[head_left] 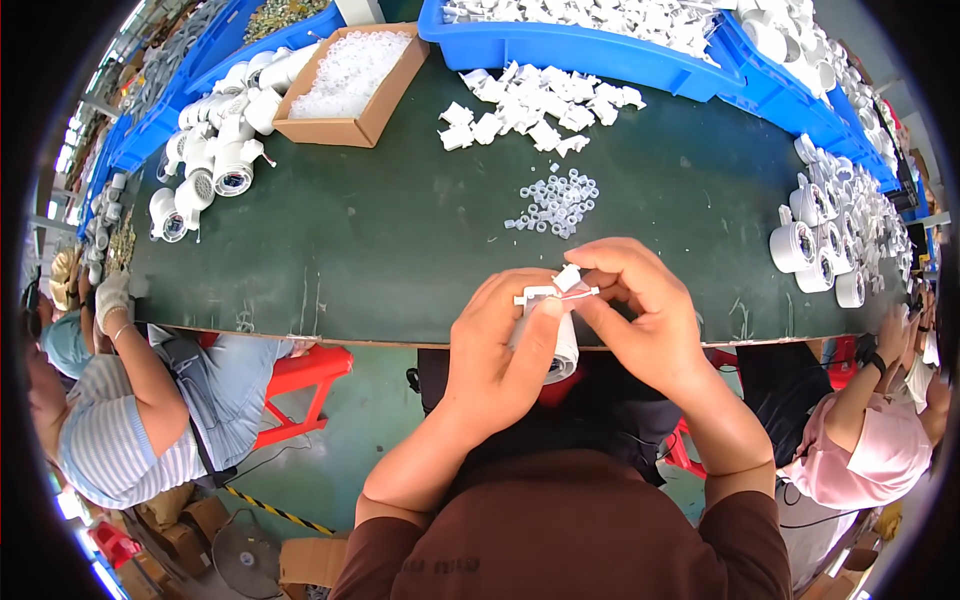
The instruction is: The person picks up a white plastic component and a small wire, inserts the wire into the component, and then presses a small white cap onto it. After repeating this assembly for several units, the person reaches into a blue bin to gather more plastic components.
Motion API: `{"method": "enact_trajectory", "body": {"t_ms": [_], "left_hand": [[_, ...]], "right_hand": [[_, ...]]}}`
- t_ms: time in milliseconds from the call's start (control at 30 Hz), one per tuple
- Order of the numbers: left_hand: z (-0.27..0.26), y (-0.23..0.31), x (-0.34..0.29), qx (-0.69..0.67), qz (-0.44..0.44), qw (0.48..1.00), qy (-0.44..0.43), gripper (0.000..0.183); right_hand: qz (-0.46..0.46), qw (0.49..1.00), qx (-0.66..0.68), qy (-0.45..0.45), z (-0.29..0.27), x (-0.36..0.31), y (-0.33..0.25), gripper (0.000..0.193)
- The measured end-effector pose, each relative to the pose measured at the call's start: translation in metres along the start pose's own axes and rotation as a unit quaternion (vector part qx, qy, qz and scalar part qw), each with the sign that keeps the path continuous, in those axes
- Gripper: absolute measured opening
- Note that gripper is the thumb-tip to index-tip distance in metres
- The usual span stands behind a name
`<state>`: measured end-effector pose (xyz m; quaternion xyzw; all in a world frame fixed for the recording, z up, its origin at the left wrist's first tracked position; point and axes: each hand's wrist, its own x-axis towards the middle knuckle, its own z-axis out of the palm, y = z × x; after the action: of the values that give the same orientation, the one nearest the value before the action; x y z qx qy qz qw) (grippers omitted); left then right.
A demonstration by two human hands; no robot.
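Green tabletop (340, 240), open beside left hand (500, 345), right hand (648, 318) over near edge (390, 344).

bright, even light on the green tabletop (370, 235), glare at far left, fisheye-bent edges, black corners

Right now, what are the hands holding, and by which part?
The left hand holds a white tube near its far end. The right hand is at the small white clip and wires there; its exact grip is unclear.
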<state>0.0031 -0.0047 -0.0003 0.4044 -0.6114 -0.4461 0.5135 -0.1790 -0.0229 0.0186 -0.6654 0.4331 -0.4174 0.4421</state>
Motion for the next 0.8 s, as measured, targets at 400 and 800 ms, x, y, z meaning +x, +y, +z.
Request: {"method": "enact_trajectory", "body": {"t_ms": [400,800], "left_hand": [[-0.004,0.003,-0.004,0.067,-0.013,0.993,0.096,0.017],[-0.002,0.002,0.000,0.244,0.098,0.962,0.076,0.028]], "right_hand": [[0.043,0.995,0.082,0.024,0.000,-0.011,-0.012,0.038],[0.006,0.991,0.135,0.018,0.029,-0.009,-0.014,0.041]]}}
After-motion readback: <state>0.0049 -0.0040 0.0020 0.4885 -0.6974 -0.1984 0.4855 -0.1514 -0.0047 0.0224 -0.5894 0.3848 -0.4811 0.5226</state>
